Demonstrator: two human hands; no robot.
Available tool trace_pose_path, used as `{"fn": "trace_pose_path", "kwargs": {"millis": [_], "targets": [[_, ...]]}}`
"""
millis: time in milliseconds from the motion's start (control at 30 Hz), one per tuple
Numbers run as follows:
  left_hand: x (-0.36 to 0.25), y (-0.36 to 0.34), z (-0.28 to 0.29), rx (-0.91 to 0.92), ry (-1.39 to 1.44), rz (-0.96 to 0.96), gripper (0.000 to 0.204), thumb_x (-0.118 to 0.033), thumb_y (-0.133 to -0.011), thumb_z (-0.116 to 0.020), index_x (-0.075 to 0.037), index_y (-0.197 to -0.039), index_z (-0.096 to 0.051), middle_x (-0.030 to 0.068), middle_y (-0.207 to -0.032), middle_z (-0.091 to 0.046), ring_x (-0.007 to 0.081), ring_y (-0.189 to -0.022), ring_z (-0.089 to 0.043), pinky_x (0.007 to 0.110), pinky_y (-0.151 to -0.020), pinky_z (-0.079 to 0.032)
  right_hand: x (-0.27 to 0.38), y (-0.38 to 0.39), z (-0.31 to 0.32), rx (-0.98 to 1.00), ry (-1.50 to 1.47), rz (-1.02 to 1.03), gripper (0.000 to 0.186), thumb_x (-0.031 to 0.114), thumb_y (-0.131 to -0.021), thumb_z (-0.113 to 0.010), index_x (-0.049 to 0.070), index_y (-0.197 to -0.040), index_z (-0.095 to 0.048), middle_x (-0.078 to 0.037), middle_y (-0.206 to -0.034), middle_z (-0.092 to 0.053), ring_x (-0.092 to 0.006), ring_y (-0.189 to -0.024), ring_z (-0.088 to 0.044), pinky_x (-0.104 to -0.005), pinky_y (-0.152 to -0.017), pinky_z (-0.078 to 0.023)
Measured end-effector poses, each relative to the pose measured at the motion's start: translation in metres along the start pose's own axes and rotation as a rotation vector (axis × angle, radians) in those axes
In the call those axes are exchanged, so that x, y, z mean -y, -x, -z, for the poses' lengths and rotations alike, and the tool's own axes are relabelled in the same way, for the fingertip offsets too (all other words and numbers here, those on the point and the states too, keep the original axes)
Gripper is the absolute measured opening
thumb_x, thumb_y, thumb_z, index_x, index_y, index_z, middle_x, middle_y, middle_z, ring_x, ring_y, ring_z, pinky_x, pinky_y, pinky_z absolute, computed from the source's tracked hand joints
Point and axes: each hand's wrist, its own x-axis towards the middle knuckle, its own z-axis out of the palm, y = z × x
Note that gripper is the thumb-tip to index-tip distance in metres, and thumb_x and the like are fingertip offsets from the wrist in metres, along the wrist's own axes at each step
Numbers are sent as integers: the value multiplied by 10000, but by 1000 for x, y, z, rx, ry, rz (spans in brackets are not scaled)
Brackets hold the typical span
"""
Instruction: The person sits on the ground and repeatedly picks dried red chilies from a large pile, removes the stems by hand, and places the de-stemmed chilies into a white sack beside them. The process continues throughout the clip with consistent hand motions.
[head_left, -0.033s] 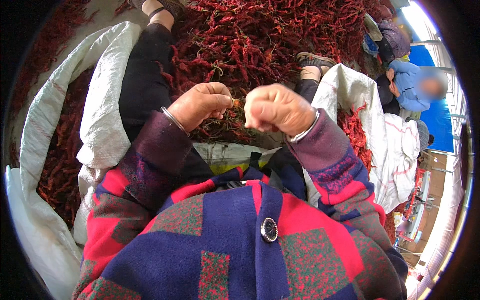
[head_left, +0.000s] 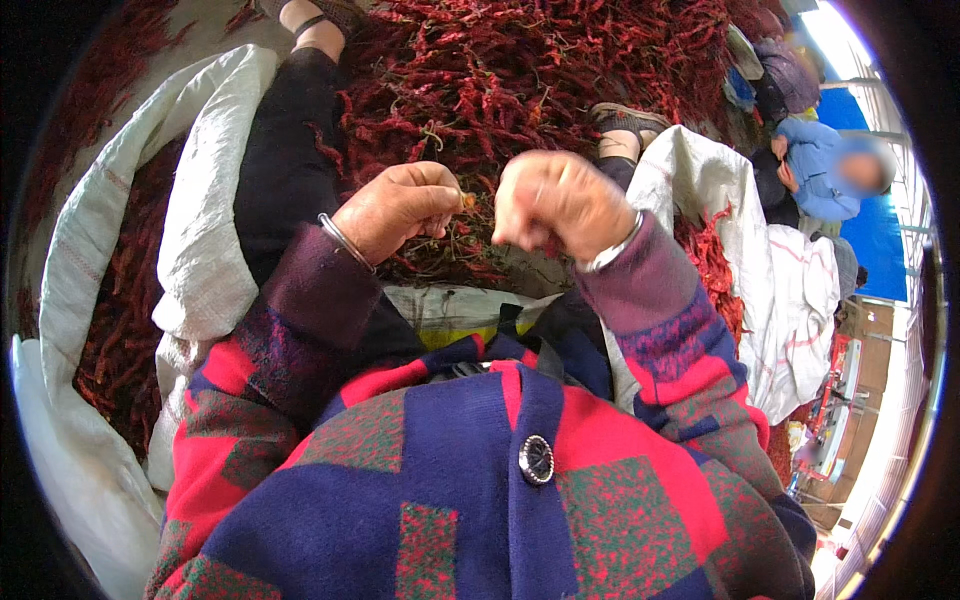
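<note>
We see the left hand (head_left: pixel 400 208) pinching a small orange-tipped chilli stem (head_left: pixel 466 200), the blurred right hand (head_left: pixel 556 203) clenched, above heaped dried red chillies (head_left: pixel 520 70).

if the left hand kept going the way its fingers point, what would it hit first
Most likely the right hand: the left hand points its pinched fingertips toward it across a small gap, above the dried red chillies. Depth is unclear.

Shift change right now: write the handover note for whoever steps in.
Left hand: closed, pinching a small yellowish stem bit at the fingertips.
Right hand: closed in a fist, blurred; what it holds cannot be told.
Heap of dried red chili peppers lies ahead between the legs.
White woven sack at left already holds chilies.
Most of the heap remains.
</note>
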Motion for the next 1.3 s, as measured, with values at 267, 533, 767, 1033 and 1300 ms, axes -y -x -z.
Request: {"fn": "trace_pose_path", "kwargs": {"millis": [267, 533, 767, 1033, 1300], "targets": [[12, -10, 1, -300, -527, 23, 143, -150, -785, -499, -19, -731, -523, -13, -638, -509, 57, -584, -446, 196, -538, -371, -140, 31, 98, -433, 545, -436, 200, 209, -682, -604, 45, -751, -513, -37, -630, -516, -113, -548, -484, -249, -507, -418], [28, -17, 0, -254, -693, -20, 178, -77, -769, -500, 12, -923, -501, 23, -837, -521, 84, -797, -460, 209, -718, -379, -185, 27, 72, -208, 1059, -772, 412, 261, -677, -565, -3, -980, -471, -219, -872, -538, -347, -824, -518, -382, -718, -400], [26, -22, -2, -217, -696, 20, 193, -82, -773, -495, 16, -939, -503, 13, -840, -523, 73, -796, -458, 200, -721, -376, -180, 36, 92, -293, 356, -598, 203, 169, -706, -555, -14, -794, -548, -75, -683, -563, -188, -627, -531, -279, -572, -410], [34, -21, -13, 54, -617, 146, 287, -112, -761, -505, 29, -1010, -487, 56, -921, -545, 93, -828, -483, 218, -756, -386, -99, 28, 39, -371, -549, -404, 142, 138, -709, -581, 56, -815, -535, -11, -665, -533, -58, -463, -426, -176, -392, -329], [40, -10, -11, 95, -463, 170, 254, -117, -757, -524, 21, -970, -519, 11, -836, -567, 77, -739, -481, 222, -682, -402, -85, 7, 3, -401, -561, -297, 89, 121, -737, -544, 58, -799, -536, -16, -677, -551, -53, -466, -438, -167, -389, -333]]}}
